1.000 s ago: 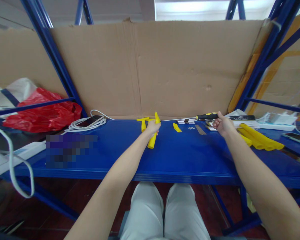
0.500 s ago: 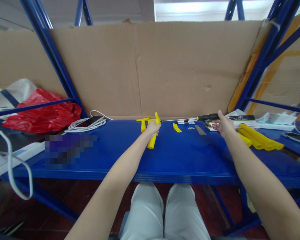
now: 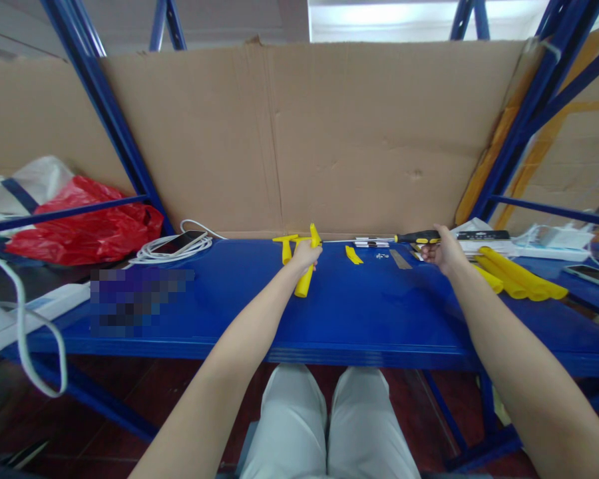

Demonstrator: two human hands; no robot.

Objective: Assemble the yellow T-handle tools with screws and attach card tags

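Note:
My left hand [image 3: 307,254] is closed round the handle of a yellow T-shaped plastic tool [image 3: 303,285], held upright at the middle of the blue table. Behind and left of it lies a second yellow T-shaped piece [image 3: 286,249]. My right hand [image 3: 446,251] grips the end of a long screwdriver [image 3: 414,237] with a black and yellow handle. The screwdriver's thin shaft runs left towards the yellow tool; my left hand hides where its tip meets it. Between my hands lie a small yellow piece [image 3: 353,255], tiny metal parts [image 3: 381,256] and a flat metal blade [image 3: 400,259].
Several yellow tubes [image 3: 524,276] lie beside my right forearm. A power strip [image 3: 549,249] and a phone [image 3: 592,274] are far right. At left are a coiled white cable [image 3: 172,249], a red bag [image 3: 90,223] and a blurred-out patch. Cardboard [image 3: 329,140] stands behind the table [image 3: 359,313].
The screwdriver handle has turned, so more of its yellow side shows. My right fingers have shifted slightly on it. My left hand and the yellow tool stay put.

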